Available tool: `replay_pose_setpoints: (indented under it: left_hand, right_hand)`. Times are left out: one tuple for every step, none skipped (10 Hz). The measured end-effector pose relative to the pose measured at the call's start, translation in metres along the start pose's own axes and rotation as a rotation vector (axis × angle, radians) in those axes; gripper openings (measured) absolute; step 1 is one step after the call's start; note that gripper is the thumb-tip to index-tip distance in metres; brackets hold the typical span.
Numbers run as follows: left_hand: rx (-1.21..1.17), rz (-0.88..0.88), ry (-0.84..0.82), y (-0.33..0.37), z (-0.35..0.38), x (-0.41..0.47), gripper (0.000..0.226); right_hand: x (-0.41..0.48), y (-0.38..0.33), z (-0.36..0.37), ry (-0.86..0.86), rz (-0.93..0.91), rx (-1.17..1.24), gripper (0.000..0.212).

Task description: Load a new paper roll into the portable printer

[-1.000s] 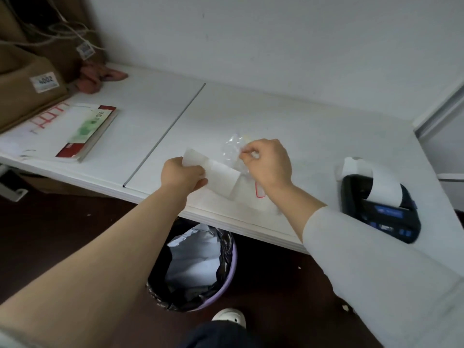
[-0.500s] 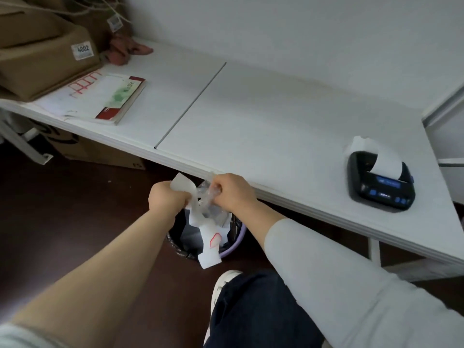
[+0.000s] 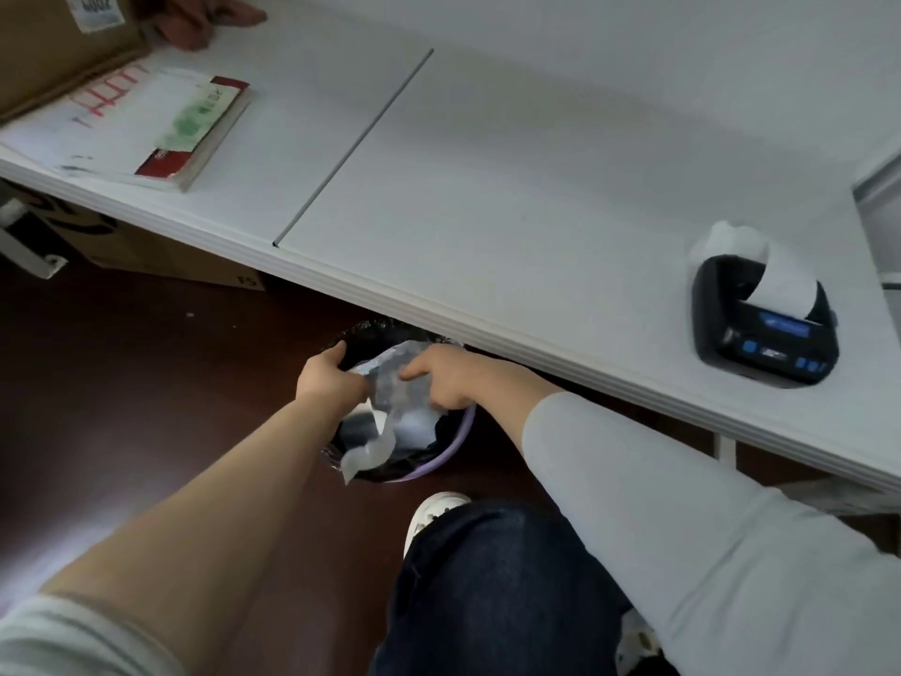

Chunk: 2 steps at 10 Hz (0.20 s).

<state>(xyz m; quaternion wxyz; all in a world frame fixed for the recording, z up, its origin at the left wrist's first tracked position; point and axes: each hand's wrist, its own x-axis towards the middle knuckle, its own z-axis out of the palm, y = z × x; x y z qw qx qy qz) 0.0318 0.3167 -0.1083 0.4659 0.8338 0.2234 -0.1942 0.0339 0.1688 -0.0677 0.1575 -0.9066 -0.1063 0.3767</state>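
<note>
On the far left of the bench (image 3: 487,197) lies a notebook (image 3: 195,124), well apart from the work. Down below the bench's near edge both hands are over the bin (image 3: 458,441) on the floor. The left hand (image 3: 329,378) is curled, fingers pinching the crumpled wrapper and paper scrap (image 3: 385,407) at its left side; the right hand (image 3: 439,378) pinches the same bundle from the right, so the scrap hangs between them, its loose tail trailing down toward the bin's near rim. I judge this as throwing away packaging. The printer (image 3: 763,329) sits on the bench far off to the right and above the hands, with paper (image 3: 780,280) curling out of its top, so the roll looks loaded. The right hand is the nearer one to reach up and right for it
</note>
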Motion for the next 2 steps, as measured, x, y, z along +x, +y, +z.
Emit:
replay_pose_setpoints:
  left_hand:
    - [-0.048, 0.005, 0.008, 0.005, -0.004, -0.008, 0.076]
    - [-0.094, 0.011, 0.025, 0.005, -0.008, -0.016, 0.071]
  right_hand:
    - [-0.022, 0.003, -0.007, 0.078, -0.015, 0.113, 0.060]
    - [-0.048, 0.011, -0.011, 0.198, -0.038, 0.385, 0.048]
